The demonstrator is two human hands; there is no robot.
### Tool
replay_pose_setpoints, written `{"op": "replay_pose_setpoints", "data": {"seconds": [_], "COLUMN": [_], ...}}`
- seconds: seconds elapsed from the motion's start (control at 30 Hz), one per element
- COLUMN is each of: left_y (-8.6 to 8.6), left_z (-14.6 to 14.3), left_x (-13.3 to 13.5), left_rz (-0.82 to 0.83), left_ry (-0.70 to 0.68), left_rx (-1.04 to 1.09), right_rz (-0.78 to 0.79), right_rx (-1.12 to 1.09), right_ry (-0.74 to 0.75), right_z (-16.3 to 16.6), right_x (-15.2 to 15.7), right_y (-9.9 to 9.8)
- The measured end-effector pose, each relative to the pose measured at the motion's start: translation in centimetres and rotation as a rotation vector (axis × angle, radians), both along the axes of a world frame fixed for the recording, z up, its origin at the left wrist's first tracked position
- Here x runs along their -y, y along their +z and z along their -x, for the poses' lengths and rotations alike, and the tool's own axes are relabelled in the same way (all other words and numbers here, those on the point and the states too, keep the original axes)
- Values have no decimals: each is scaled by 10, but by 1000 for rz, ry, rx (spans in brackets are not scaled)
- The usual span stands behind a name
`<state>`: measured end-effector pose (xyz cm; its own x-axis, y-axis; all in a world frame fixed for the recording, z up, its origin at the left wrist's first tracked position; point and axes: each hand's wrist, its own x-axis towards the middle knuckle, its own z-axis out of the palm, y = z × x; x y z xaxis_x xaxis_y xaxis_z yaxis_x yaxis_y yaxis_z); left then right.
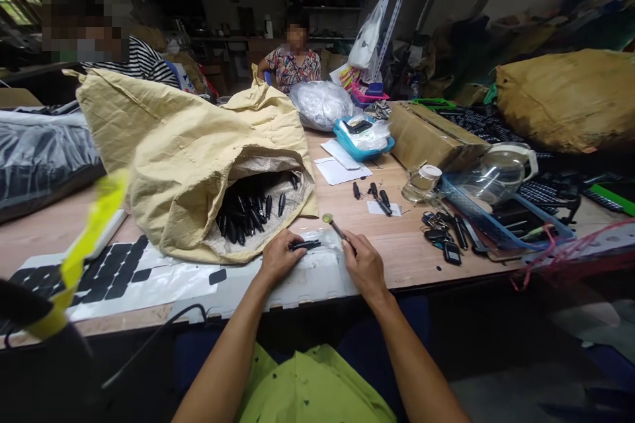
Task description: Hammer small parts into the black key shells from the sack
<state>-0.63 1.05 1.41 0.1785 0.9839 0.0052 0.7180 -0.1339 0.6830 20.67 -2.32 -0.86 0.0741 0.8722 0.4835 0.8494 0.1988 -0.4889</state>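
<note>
Near the table's front edge, my left hand is closed on a slim black piece that points to the right. My right hand grips a thin dark tool with a round yellow-green tip, angled up and to the left. The tip stays apart from the black piece. Under both hands lies a whitish, partly see-through sheet. Just beyond my left hand, a beige cloth sack lies on its side, its mouth showing many pointed black pieces.
Several black pieces, a jar, keys and a blue basket stand to the right. Behind them is a cardboard box. A sheet with black stickers lies left. Two people sit across the table.
</note>
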Motion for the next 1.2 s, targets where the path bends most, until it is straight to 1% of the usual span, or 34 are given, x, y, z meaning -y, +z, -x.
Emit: {"op": "replay_pose_setpoints", "data": {"seconds": [0.07, 0.17, 0.33, 0.43, 0.53, 0.7, 0.8, 0.9, 0.97, 1.03, 1.13, 1.2], "left_y": [0, 0, 2, 2, 2, 3, 3, 1, 0, -1, -3, -5], "left_z": [-1, -2, -2, -2, -2, -4, -5, -4, -4, -4, -5, -6], "left_x": [0, -1, -2, -2, -2, -1, -1, -1, -1, 0, 2, 2], "left_rz": [8, 25, 43, 61, 63, 65, 69, 56, 38, 17, -17, -25], "left_ry": [6, 5, -14, -11, -9, 30, 52, 45, 40, 44, 42, 30], "left_rx": [11, 15, -2, -5, -2, 23, 22, 20, 10, -6, -26, -42], "right_rz": [-13, 12, 20, 22, 43, 7, 38, 56, 38, 26, 54, 81], "right_rx": [-109, -188, -210, -153, -101, -156, -128, -107, -95, -50, 90, 196], "right_ry": [113, 236, 288, 292, 256, 203, 201, 183, 128, 39, -108, -177], "right_z": [10, 24, 35, 35, 34, 29, 26, 22, 18, 11, -4, -13], "right_x": [13, 28, 36, 36, 35, 37, 38, 34, 25, 12, -10, -22], "right_y": [3, 7, 10, 9, 7, 9, 8, 6, 6, 7, 5, 0]}}
